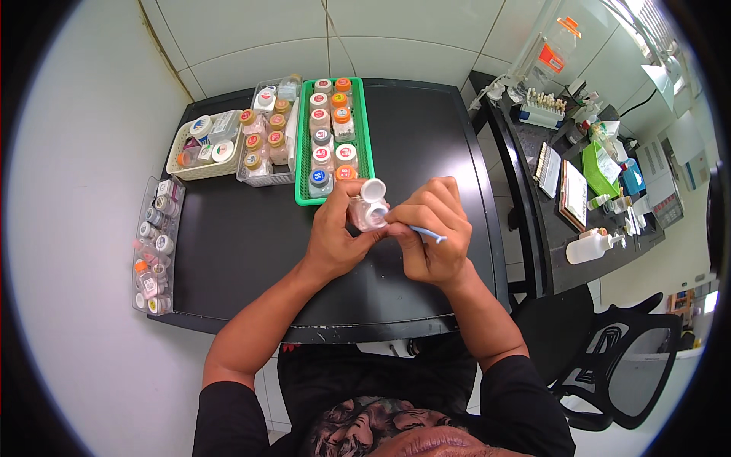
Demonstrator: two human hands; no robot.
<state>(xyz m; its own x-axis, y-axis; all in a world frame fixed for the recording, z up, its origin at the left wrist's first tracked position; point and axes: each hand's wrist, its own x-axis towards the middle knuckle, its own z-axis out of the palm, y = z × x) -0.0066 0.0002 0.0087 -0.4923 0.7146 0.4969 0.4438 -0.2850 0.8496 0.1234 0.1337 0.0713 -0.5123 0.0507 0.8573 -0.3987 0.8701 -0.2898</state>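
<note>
Below my camera, the left hand [332, 234] grips a small bottle [358, 216], white cap [373, 190] flipped open, over the black table [236, 259]; the right hand [434, 228] pinches a blue stick [429, 233] near its mouth.

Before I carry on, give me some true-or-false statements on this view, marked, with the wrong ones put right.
1. The left hand holds the bottle. True.
2. The bottle's lid is shut. False: it stands open.
3. The right hand holds the blue stick. True.
4. The green basket is empty. False: it holds two rows of capped bottles.
5. The pump bottle stands on the table in front of the person. False: it stands on the side desk to the right.
</note>
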